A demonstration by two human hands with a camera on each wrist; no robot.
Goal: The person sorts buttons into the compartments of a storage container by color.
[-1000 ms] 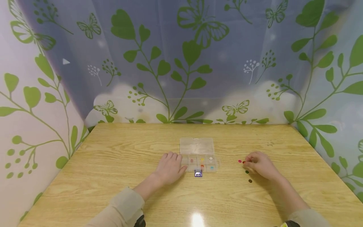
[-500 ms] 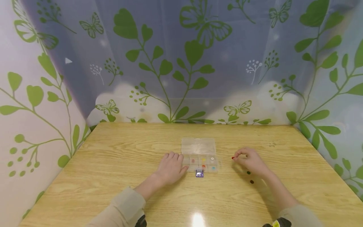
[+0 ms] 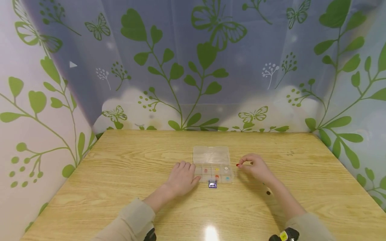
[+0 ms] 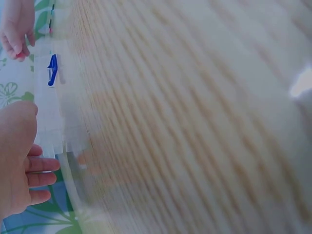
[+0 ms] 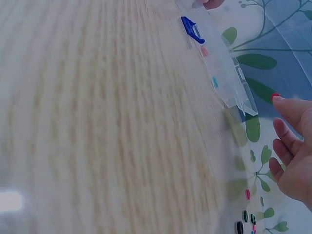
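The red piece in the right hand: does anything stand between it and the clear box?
Nothing visible does. The red piece is just right of the clear box. Its lid is open on the far side, and the left hand is at the opposite end.

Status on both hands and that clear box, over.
Right hand pinching a red piece, right of the clear box. Left hand at the box's left end. Box open, small pieces inside. No obstruction visible between red piece and box.
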